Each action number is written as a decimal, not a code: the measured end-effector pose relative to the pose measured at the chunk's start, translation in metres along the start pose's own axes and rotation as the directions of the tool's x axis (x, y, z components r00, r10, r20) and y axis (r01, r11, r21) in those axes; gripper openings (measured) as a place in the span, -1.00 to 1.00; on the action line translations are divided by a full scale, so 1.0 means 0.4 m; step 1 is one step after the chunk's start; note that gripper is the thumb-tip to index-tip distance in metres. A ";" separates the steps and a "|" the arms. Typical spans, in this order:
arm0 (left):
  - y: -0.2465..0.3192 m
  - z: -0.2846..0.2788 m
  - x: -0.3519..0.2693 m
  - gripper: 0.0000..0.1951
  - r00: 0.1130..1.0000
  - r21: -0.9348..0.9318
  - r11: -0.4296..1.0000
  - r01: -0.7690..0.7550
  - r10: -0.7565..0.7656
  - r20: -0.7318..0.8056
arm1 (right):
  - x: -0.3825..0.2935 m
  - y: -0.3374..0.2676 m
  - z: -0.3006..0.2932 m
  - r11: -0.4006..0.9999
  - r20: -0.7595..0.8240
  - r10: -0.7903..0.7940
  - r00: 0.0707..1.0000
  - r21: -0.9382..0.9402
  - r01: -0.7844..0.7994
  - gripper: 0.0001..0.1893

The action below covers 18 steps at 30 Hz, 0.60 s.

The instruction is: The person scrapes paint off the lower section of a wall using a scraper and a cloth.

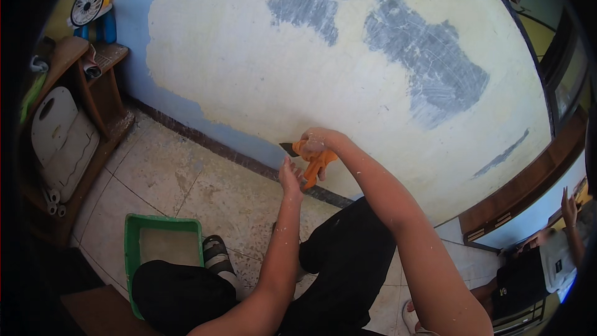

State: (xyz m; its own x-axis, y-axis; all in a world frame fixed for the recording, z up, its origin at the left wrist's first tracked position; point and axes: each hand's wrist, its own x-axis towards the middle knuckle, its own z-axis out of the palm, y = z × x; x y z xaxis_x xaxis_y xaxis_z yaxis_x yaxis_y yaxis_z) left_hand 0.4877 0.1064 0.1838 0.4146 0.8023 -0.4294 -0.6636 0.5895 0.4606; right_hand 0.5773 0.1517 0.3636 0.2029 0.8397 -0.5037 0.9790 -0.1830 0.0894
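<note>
My right hand (322, 140) is closed around an orange cloth (317, 163) and the tool wrapped in it. A dark, flat blade (289, 149), like that of a scraper, sticks out of the cloth toward the left; the handle is hidden. Just below the blade, my left hand (291, 178) is raised with its fingers apart, close to the hanging cloth. Whether it touches the cloth I cannot tell. Both hands are in front of the lower part of a wall (261, 88) with pale, scraped-looking areas, grey bare patches and blue paint along its edges.
A green basin (201, 238) of cloudy water stands by my sandalled foot (217, 254). Pale flecks dot the tiled floor (163, 168). At left is a wooden shelf unit (107, 84) with a small fan (87, 6) on top. Another person (522, 275) sits at right.
</note>
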 end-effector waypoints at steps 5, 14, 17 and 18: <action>-0.061 -0.016 -0.078 -0.40 0.997 0.217 0.975 0.057 -0.046 -0.058 | -0.019 0.059 -0.007 0.993 0.122 -0.004 0.993 0.114 -0.010 -0.40; -0.157 -0.037 -0.037 -0.68 0.865 -0.355 0.794 0.493 -0.408 0.291 | 0.005 0.120 0.029 0.969 -0.011 -0.115 0.993 0.218 0.114 -0.36; -0.133 0.000 -0.061 -0.69 0.857 -0.413 0.766 0.492 -0.345 0.382 | 0.001 0.138 0.050 0.914 -0.011 -0.114 0.993 0.392 0.109 -0.36; -0.116 0.028 -0.076 -0.70 0.863 -0.466 0.743 0.480 -0.305 0.402 | 0.005 0.156 0.060 0.845 0.013 -0.085 0.996 0.530 0.066 -0.37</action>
State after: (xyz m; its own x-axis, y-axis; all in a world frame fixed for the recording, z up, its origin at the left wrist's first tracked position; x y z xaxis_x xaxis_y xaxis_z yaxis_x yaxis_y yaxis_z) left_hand 0.5129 0.0559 0.1842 0.8109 0.5503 -0.1990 -0.5843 0.7795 -0.2258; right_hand 0.6384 0.1298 0.3477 0.1183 0.8458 -0.5203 0.8320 -0.3704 -0.4130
